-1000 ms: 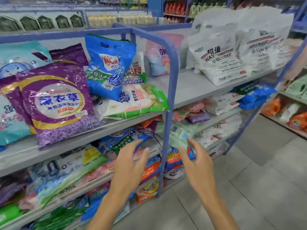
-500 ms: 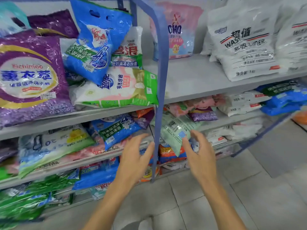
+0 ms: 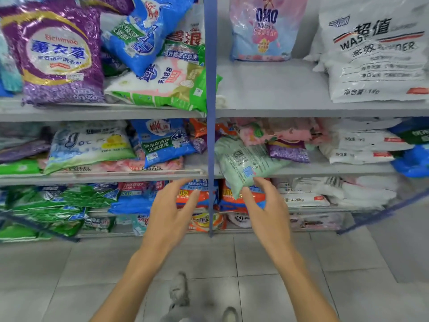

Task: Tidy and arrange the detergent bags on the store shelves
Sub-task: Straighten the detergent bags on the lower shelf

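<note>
Bags (image 3: 92, 147) of detergent lie in loose heaps along the shelves. At the left end of the top shelf (image 3: 278, 89) a purple bag (image 3: 58, 54) stands upright. Beside it a blue bag (image 3: 141, 31) leans over a green-and-white bag (image 3: 162, 84), which lies flat with a corner past the front edge, by the post (image 3: 210, 89).

The left hand (image 3: 171, 212) hangs in front of the lower shelves, just left of the post. Its fingers are spread and it holds nothing.

Just right of the post, a pale green bag (image 3: 241, 159) slumps over the front edge of the middle shelf (image 3: 325, 169), barcode side out. Its lower corner droops between the thumb and fingers of the right hand (image 3: 267, 210). That hand is spread wide around the corner and is at or very near the film, but has not closed on it.

The bag looks soft and powder-filled. It will likely sag and shift its weight when lifted, and the glossy film may slip. A pinch on the corner alone would probably let it swing. It seems safer to put one hand under the hanging end and the other flat on the body, then slide it back from the edge.

At the right end, white bags (image 3: 376, 54) stand on the top shelf. They look bulkier and heavier.
</note>
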The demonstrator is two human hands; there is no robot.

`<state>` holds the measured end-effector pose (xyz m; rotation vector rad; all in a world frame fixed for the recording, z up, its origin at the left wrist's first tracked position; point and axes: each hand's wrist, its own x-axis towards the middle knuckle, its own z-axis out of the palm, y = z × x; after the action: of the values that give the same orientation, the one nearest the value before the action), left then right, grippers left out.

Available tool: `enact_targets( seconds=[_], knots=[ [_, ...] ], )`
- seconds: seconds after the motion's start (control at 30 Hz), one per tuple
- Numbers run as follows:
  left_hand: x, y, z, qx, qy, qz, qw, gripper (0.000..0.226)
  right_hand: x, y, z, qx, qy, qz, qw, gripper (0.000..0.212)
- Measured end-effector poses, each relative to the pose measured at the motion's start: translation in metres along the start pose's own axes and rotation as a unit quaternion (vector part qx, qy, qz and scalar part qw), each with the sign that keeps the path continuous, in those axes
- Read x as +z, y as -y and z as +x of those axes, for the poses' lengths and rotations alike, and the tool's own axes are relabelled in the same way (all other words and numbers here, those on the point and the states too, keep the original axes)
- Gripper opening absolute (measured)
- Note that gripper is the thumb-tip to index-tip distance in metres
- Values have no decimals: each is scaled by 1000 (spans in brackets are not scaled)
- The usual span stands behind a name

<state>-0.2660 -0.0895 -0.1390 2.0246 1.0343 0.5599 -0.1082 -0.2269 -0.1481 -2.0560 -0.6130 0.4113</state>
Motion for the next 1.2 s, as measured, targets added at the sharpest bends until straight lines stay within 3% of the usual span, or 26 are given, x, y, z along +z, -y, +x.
enact_targets(
  seconds=[0.33, 0.6, 1.0, 1.2],
  knots=[
    [40, -17, 27, 46, 0, 31, 998, 45, -15, -36, 33, -17, -41, 17, 999, 42],
    [73, 9, 44, 51, 42, 29, 997, 51, -5, -81, 48, 0, -62, -10, 998, 43],
    [188, 1, 81, 81, 87, 54, 991, 55, -46, -178, 107, 16, -68, -11, 998, 45],
    [237, -17, 112, 79, 30, 71, 994, 52, -75, -201, 152, -12, -38, -20, 999, 48]
  ],
)
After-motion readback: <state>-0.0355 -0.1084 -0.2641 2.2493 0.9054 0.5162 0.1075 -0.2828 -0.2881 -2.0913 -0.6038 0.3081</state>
